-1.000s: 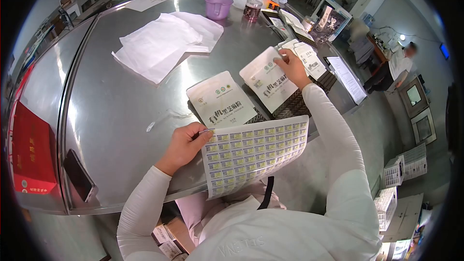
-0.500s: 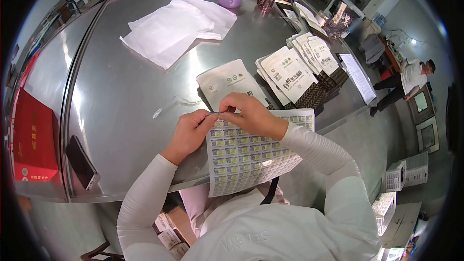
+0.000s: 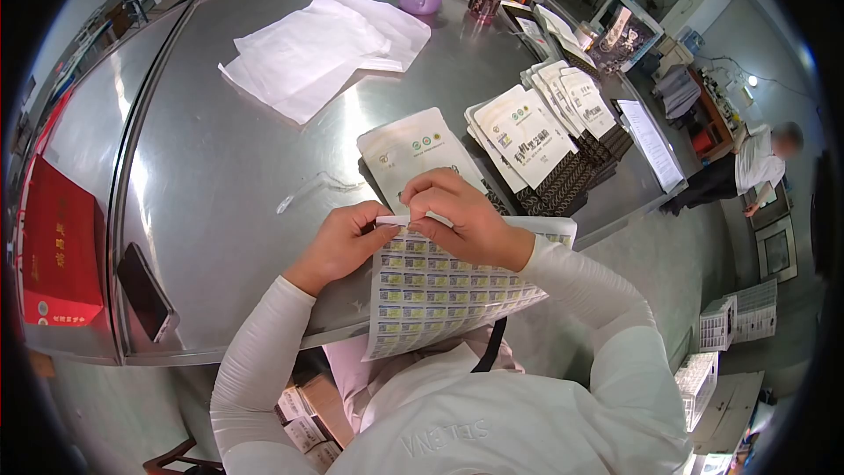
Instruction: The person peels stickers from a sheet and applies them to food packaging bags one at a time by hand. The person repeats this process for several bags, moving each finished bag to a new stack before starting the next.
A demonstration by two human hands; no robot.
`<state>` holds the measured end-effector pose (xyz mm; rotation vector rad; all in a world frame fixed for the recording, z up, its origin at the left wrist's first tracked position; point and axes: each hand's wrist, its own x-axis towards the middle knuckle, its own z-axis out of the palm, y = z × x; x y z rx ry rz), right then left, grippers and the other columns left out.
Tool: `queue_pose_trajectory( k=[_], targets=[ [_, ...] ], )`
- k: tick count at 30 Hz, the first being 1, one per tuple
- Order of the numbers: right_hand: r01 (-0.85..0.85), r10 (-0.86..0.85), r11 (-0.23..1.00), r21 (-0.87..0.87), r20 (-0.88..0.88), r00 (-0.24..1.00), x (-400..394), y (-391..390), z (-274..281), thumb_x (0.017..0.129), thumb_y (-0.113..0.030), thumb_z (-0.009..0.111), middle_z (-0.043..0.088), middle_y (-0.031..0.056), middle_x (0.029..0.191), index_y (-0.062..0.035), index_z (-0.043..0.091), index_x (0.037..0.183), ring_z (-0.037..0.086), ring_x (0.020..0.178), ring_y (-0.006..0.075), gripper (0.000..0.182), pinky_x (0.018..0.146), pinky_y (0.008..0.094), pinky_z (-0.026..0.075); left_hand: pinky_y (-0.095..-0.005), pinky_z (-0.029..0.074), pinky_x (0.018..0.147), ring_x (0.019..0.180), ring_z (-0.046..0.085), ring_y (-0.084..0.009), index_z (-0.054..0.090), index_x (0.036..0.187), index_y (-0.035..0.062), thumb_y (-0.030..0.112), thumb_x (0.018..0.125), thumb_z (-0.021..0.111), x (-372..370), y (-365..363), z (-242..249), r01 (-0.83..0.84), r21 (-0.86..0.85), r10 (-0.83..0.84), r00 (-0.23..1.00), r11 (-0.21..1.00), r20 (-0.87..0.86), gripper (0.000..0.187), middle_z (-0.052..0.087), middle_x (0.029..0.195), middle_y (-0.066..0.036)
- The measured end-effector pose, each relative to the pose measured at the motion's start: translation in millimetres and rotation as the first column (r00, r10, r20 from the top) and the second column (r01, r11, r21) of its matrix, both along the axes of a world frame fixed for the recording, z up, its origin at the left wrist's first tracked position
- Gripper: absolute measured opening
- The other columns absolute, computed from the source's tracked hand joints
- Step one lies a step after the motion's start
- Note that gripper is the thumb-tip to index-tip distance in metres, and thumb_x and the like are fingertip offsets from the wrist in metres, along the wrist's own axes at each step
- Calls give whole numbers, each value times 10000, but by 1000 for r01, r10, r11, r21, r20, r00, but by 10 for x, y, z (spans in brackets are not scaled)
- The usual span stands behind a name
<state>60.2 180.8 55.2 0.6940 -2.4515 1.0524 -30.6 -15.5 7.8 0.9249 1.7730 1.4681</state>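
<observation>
- Left hand (image 3: 338,242): fingers pinch the top edge of the sticker sheet (image 3: 448,286).
- Right hand (image 3: 462,215): fingers pinch one small label at that same edge, touching the left fingertips.
- Just beyond the fingers, a white pouch (image 3: 413,154) lies on the table (image 3: 220,167); its printing is too small to read.
- Garment below reads "SELENA", inverted.
</observation>
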Motion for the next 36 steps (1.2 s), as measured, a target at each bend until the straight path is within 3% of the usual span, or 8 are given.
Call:
queue_pose_trajectory(
  k=[2,4,5,6,10,18,27,36],
  targets=[
    [12,-12,1000,2,-46,999,-73,21,34,833,-41,670,603,49,917,-62,564,873,576,851,191,115,762,291,462,-259,484,713,780,586,-114,634,957,-7,111,899,624,-4,25,-71,-21,44,24,996,999,-85,132,662,943,-77],
    [195,-161,978,-70,341,926,-199,122,6,852,-67,666,609,35,863,-54,567,857,575,788,138,101,700,270,460,-290,496,728,792,613,-167,636,947,-5,116,885,630,9,47,-128,-42,182,82,973,982,-215,136,669,1030,-130],
    [289,-209,954,-77,521,828,-288,192,-42,862,-80,664,612,28,835,-50,568,849,575,757,111,102,669,259,459,-309,500,745,817,624,-204,638,948,-3,119,877,632,15,43,-111,-37,151,75,963,988,-258,141,654,1085,-150],
    [288,-217,955,-73,492,843,-400,269,-149,885,-119,659,608,7,742,-31,576,825,555,677,62,135,596,235,442,-329,504,761,842,635,-241,639,949,-1,122,869,635,18,31,-78,-35,119,70,951,992,-301,147,640,1140,-171],
    [237,-210,971,24,554,806,-677,376,-298,867,-129,658,633,31,720,-23,590,816,578,645,95,135,594,259,455,-377,506,822,942,648,-334,648,935,3,131,845,639,17,8,-40,-30,59,48,940,998,-337,157,591,1261,-207],
    [67,-205,968,242,611,765,-881,345,-165,863,-175,634,647,35,682,-27,594,809,585,612,131,162,584,294,457,-367,508,820,935,657,-346,646,913,1,129,837,637,13,17,-22,-34,25,40,947,999,-319,149,586,1262,-217],
    [-6,-135,976,219,626,768,-893,361,-153,871,-190,620,639,30,675,-44,593,789,574,613,134,169,585,298,450,-364,512,801,912,665,-342,643,905,-1,131,838,633,17,24,-20,-34,29,41,948,999,-314,148,588,1270,-200],
    [20,-178,966,258,608,774,-960,355,-172,864,-200,623,636,41,657,-29,600,771,571,595,139,196,562,305,439,-364,512,804,912,665,-341,648,914,-3,131,837,631,3,37,-76,-33,49,47,939,998,-340,155,584,1280,-189]
  ],
)
